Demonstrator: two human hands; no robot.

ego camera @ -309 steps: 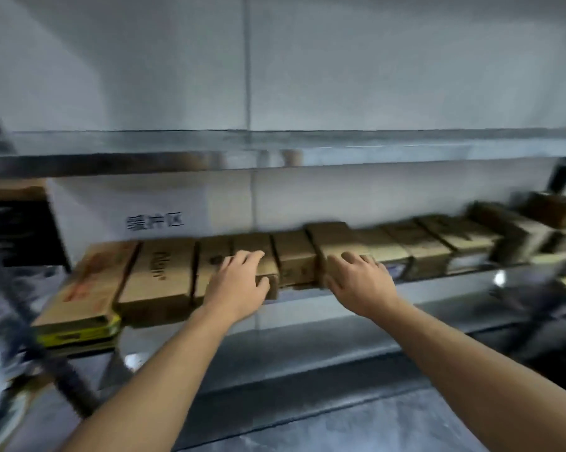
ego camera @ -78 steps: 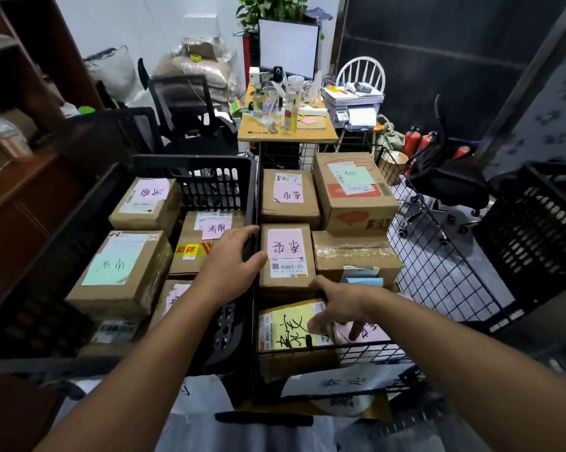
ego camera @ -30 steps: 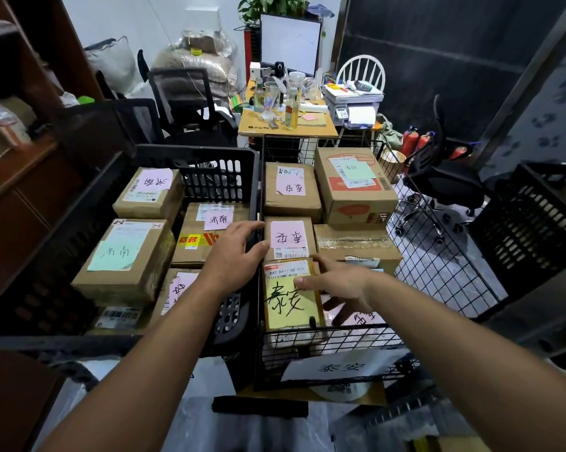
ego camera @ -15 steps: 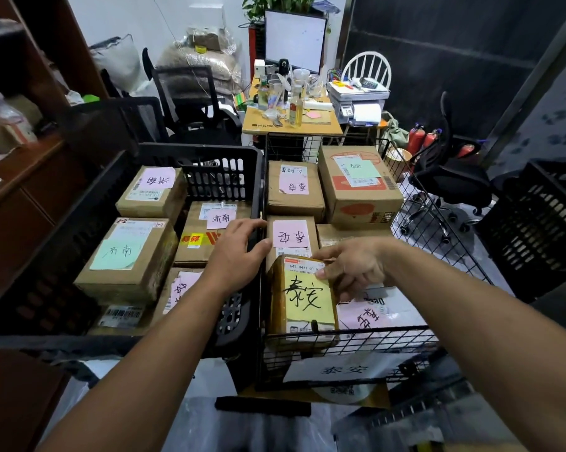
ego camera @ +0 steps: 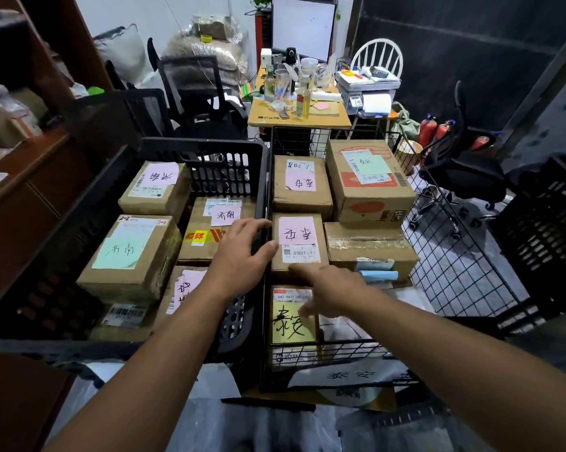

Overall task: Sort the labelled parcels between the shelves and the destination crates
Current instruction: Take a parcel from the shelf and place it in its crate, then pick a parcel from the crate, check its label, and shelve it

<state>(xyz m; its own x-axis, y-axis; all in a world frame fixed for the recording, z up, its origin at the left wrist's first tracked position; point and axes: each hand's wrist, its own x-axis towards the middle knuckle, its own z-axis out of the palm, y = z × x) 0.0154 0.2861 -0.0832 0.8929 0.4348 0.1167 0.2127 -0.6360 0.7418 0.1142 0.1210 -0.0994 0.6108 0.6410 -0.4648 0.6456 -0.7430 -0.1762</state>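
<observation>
Dim and cool-toned indoors, brightest on the white wall (ego camera: pixel 121 11) behind, slightly motion-blurred, bowed at wide-angle edges.

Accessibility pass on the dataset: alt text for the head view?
A person's right hand rests on a yellow-labelled parcel at the front of a wire crate of labelled cardboard parcels; the left hand rests on the rim of the adjoining black plastic crate, also holding parcels. A cluttered desk stands behind.

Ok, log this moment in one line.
left hand: rests on black crate rim | yellow-label parcel: in wire crate, near-left corner | right hand: on it, grip blurred
</observation>
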